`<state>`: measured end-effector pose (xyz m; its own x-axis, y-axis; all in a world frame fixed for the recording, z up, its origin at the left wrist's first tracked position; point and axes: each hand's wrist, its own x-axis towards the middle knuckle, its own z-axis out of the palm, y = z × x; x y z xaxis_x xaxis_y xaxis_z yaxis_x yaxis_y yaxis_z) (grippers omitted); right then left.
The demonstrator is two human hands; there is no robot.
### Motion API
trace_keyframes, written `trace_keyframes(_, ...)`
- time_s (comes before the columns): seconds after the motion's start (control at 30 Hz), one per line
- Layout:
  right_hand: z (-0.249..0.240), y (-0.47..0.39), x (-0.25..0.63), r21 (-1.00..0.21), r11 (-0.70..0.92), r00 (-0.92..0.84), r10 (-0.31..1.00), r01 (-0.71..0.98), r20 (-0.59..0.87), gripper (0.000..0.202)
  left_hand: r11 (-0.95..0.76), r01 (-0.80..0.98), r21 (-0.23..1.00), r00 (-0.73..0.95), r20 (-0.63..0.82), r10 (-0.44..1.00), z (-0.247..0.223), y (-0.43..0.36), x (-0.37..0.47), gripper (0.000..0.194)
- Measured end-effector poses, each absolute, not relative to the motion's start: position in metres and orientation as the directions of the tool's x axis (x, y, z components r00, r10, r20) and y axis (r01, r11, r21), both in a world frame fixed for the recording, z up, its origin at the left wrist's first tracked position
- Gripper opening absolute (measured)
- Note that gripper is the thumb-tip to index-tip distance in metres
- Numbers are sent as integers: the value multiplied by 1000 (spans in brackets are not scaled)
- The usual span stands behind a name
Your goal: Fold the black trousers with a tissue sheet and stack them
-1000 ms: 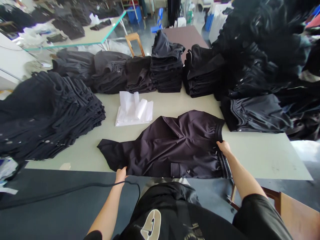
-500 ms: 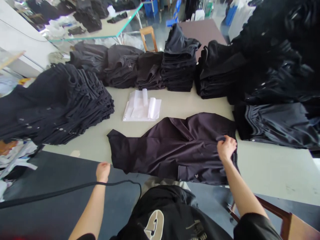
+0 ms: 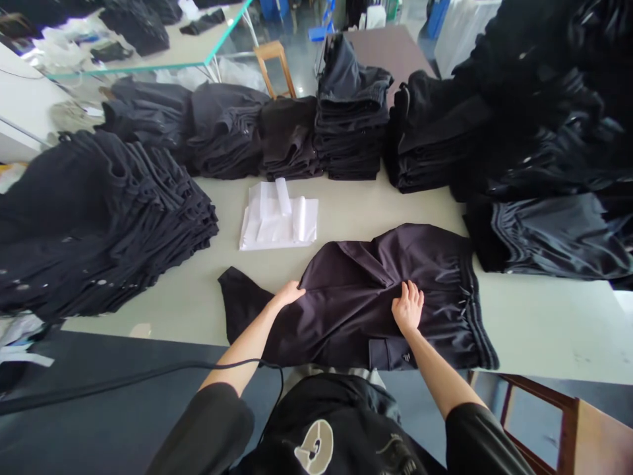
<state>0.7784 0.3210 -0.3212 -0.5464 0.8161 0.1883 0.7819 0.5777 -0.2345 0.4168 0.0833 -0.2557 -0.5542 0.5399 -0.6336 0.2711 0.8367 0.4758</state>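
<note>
A pair of dark cargo trousers (image 3: 341, 316) lies sideways across the table, its drawstring waistband (image 3: 477, 310) at the right and a flap pocket (image 3: 388, 354) along the near edge. My left hand (image 3: 289, 293) is closed on the fabric partway along the legs, and creases run from its fingertips. Flat on the upper part of the trousers rests my right hand (image 3: 408, 307), its fingers stretched out, to the left of the waistband. Beyond the trousers sits a small pile of white sheets (image 3: 277, 221), which neither hand touches.
Stacks of folded dark garments (image 3: 351, 125) line the table's far side. A big heap (image 3: 99, 224) fills the left, and more dark clothing (image 3: 558, 237) lies at the right. A black cable (image 3: 148, 371) hangs near my left arm; a wooden stool (image 3: 568, 429) stands lower right.
My left hand has moved from beside the table's edge onto the trousers and gripped the cloth. The right hand has slid left off the waistband, whose drawstring now shows.
</note>
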Motion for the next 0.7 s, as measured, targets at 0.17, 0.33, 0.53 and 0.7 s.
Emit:
trace_keyframes(0.17,-320,319,775,-203,571,-553,821,796,142,67,840,134,526,-509,-691,513,-226,51,394,21)
trace_keyframes(0.33,-318,318,772,-177,557,-539,830,811,141,64,756,255,603,-848,-236,475,-159,29,338,35)
trace_keyframes(0.53,-320,317,773,-187,516,-499,857,836,133,65,676,640,365,-741,526,418,-112,-27,302,31)
trace_keyframes(0.7,-323,314,772,-168,501,-483,865,849,138,67,760,564,323,-817,81,571,-186,-52,318,50)
